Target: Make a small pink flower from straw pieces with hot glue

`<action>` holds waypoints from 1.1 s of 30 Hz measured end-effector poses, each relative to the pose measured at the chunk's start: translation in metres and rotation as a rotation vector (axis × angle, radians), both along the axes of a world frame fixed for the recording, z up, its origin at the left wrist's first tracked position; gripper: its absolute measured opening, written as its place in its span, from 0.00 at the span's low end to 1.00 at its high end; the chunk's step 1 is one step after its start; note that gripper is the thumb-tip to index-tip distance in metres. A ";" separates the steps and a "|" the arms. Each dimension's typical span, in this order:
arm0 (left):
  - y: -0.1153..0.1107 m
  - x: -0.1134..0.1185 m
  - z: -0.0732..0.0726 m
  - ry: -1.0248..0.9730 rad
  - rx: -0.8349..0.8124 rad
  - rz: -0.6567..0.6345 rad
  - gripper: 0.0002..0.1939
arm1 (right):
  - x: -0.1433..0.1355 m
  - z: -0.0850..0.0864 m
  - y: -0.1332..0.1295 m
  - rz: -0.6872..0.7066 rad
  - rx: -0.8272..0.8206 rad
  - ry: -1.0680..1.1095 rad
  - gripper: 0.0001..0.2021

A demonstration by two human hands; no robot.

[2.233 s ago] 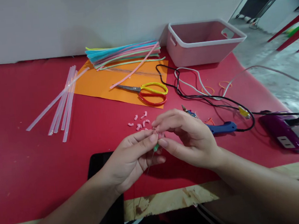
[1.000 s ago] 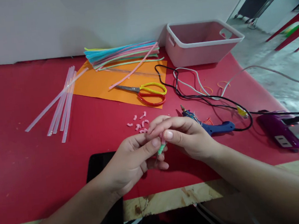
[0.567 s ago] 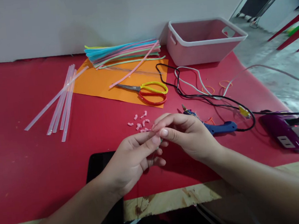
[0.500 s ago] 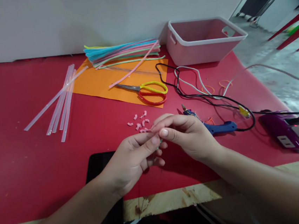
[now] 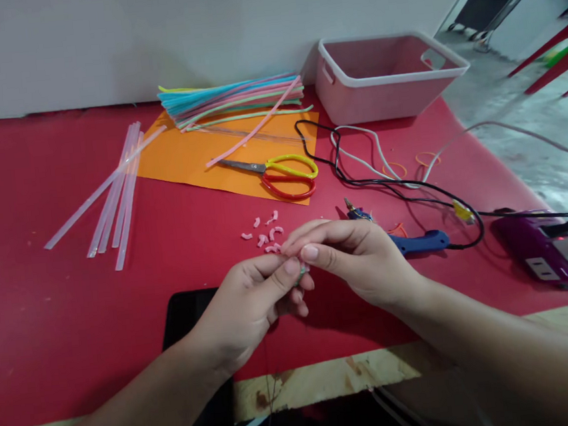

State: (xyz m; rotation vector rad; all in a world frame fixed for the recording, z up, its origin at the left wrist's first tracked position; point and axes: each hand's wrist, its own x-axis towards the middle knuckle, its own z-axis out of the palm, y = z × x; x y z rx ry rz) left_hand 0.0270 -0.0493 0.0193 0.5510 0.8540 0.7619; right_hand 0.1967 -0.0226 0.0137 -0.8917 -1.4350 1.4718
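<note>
My left hand [image 5: 257, 302] is closed, thumb against fingers, around a small greenish piece [image 5: 301, 275] that shows only in part between the fingers. The fingertips of my right hand [image 5: 353, 253] are pinched together and meet those of my left; what they hold, if anything, is hidden. Just beyond the fingertips, several short curved pink pieces [image 5: 262, 240] lie on the red table [image 5: 39, 330]. A blue glue gun [image 5: 425, 241] rests partly behind my right hand. Scissors [image 5: 290, 177] with yellow and red handles lie on an orange sheet [image 5: 174, 170].
Several clear glue sticks [image 5: 124, 195] lie at the left. Coloured pipe cleaners [image 5: 228, 101] are bundled at the back beside a pink basket [image 5: 378, 100]. Black and white cables [image 5: 371, 182] run right to a purple power strip [image 5: 533, 249]. A black flat object [image 5: 185, 309] is under my left arm.
My fingertips have shifted slightly left, and a little more of the greenish piece shows between them. Everything on the table stays in place.
</note>
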 end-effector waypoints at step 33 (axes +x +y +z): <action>-0.001 0.003 0.003 -0.130 -0.165 0.083 0.07 | 0.129 0.020 0.001 -0.240 0.272 -1.147 0.13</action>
